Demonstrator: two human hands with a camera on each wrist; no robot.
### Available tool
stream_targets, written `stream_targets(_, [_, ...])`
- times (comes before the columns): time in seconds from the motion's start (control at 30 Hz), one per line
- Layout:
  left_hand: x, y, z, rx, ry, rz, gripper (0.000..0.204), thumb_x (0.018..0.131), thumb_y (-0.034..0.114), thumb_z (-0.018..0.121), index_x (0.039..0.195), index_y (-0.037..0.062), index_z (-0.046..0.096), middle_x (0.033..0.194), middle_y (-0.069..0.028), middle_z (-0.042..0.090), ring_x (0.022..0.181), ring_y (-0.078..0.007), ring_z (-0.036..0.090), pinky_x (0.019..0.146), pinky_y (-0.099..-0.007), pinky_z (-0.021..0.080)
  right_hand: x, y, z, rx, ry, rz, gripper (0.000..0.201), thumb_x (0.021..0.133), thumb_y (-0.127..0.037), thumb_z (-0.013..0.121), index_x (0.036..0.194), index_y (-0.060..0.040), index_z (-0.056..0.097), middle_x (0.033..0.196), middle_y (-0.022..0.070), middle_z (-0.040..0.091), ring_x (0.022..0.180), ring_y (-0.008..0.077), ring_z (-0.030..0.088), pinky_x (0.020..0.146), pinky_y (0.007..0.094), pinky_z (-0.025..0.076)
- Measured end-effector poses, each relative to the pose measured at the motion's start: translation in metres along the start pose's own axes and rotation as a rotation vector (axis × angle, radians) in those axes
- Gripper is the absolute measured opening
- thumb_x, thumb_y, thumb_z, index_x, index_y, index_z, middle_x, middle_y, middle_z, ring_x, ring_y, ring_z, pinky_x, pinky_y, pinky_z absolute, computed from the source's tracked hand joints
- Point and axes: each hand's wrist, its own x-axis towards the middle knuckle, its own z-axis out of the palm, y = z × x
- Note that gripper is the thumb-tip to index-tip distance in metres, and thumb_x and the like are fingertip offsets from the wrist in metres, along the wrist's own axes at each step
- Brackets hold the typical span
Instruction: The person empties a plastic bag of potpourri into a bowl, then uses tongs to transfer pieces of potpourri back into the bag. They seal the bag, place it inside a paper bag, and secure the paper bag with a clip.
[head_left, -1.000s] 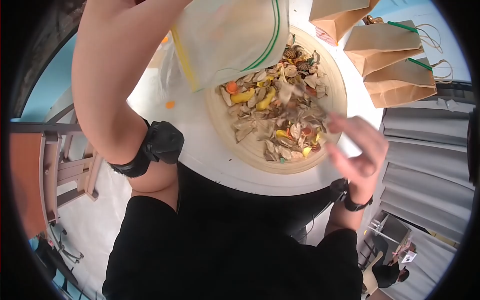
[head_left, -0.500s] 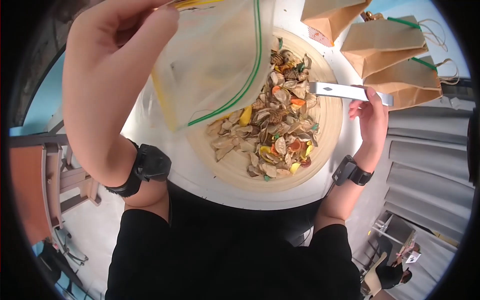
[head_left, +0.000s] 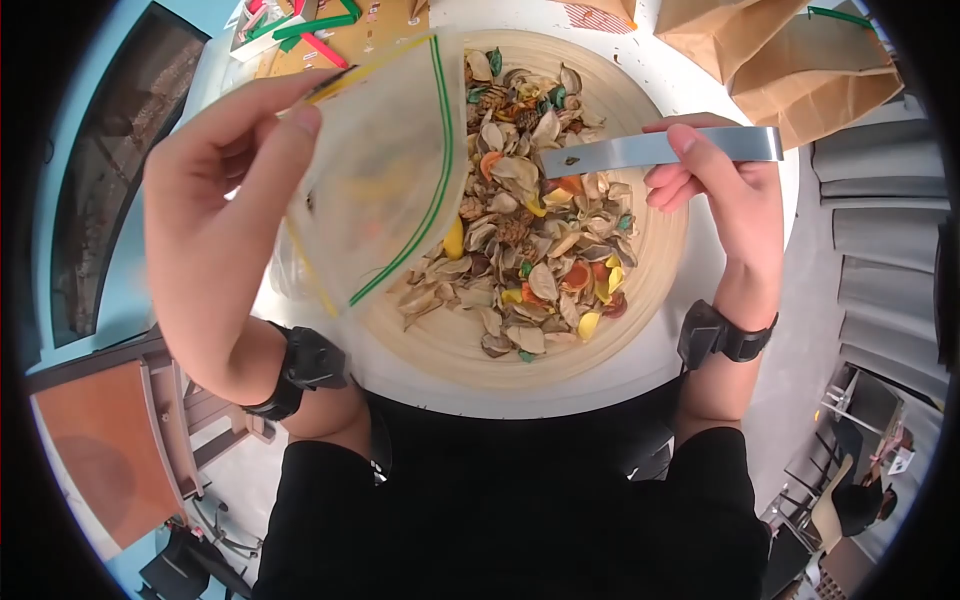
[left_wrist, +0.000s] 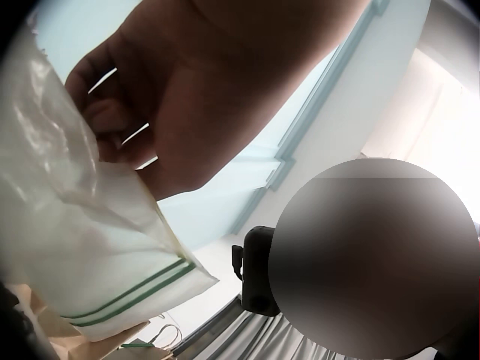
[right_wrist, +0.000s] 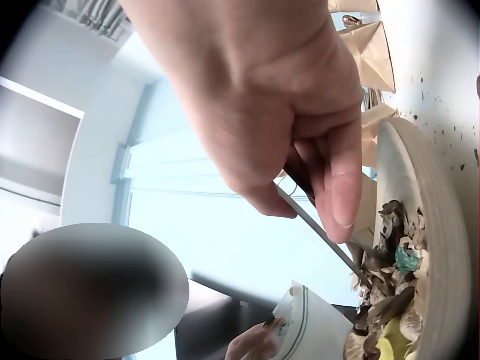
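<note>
A clear zip bag (head_left: pixel 380 190) with a green-striped edge hangs from the left hand (head_left: pixel 225 190), whose thumb and fingers pinch its upper edge; dim yellow and orange shapes show through it. Metal tongs (head_left: pixel 650 152) are gripped by the right hand (head_left: pixel 725 190). Their tips touch or hover just over dried petals, cones and peels (head_left: pixel 540 240) heaped on a round wooden plate (head_left: pixel 655 290). In the right wrist view the tongs (right_wrist: pixel 330 244) point down into the heap beside the plate's wall (right_wrist: pixel 431 195). The bag (left_wrist: pixel 97 217) fills the left of the left wrist view.
Brown paper bags (head_left: pixel 810 80) stand at the table's back right. A box with red and green pieces (head_left: pixel 270 28) sits at the back left by a tan sheet (head_left: pixel 385 30). Crumbs dot the white table (head_left: pixel 450 400). Another person (head_left: pixel 862 500) is in the far lower right.
The left hand has lowered, bringing the bag down over the plate's left side. The right hand, blurred at first, now holds the tongs further left over the heap. The head view has shifted.
</note>
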Motion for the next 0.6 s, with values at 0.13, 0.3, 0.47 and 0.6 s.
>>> stream_targets(0.13, [0.000, 0.002, 0.016, -0.035, 0.021, -0.010, 0.022, 0.089, 0.007, 0.063, 0.108, -0.0023, 0.070, 0.067, 0.0058, 0.049, 0.061, -0.0015, 0.041, 0.054, -0.0203, 0.033, -0.008, -0.012, -0.001, 0.069, 0.105, -0.095, 0.024, 0.090, -0.014, 0.062, 0.099, 0.0077, 0.069, 0.069, 0.0152, 0.068, 0.057, 0.0198, 0.066, 0.054, 0.0265, 0.053])
stream_targets(0.3, [-0.001, 0.003, 0.025, -0.021, 0.016, -0.016, 0.022, 0.089, 0.009, 0.063, 0.108, -0.0022, 0.070, 0.065, 0.0052, 0.051, 0.059, -0.0019, 0.041, 0.051, -0.0211, 0.032, -0.031, -0.040, 0.035, 0.098, 0.113, -0.205, 0.029, 0.089, -0.010, 0.055, 0.107, 0.0113, 0.065, 0.077, 0.0139, 0.068, 0.057, 0.0209, 0.065, 0.059, 0.0278, 0.053])
stream_targets(0.47, [0.001, 0.002, 0.022, -0.016, 0.022, -0.021, 0.023, 0.090, 0.010, 0.063, 0.108, -0.0035, 0.069, 0.066, 0.0055, 0.050, 0.061, -0.0015, 0.041, 0.053, -0.0201, 0.033, -0.030, -0.026, 0.051, 0.165, -0.093, -0.350, 0.022, 0.083, 0.000, 0.070, 0.105, 0.0039, 0.069, 0.089, 0.0121, 0.070, 0.072, 0.0160, 0.068, 0.063, 0.0274, 0.057])
stream_targets(0.6, [0.001, 0.002, 0.017, -0.044, 0.080, -0.039, 0.023, 0.091, 0.010, 0.063, 0.107, -0.0048, 0.069, 0.068, 0.0059, 0.050, 0.063, -0.0011, 0.042, 0.056, -0.0186, 0.034, -0.014, -0.015, 0.008, 0.245, 0.079, -0.342, 0.026, 0.090, -0.015, 0.063, 0.102, 0.0067, 0.068, 0.085, 0.0130, 0.070, 0.064, 0.0163, 0.066, 0.062, 0.0276, 0.055])
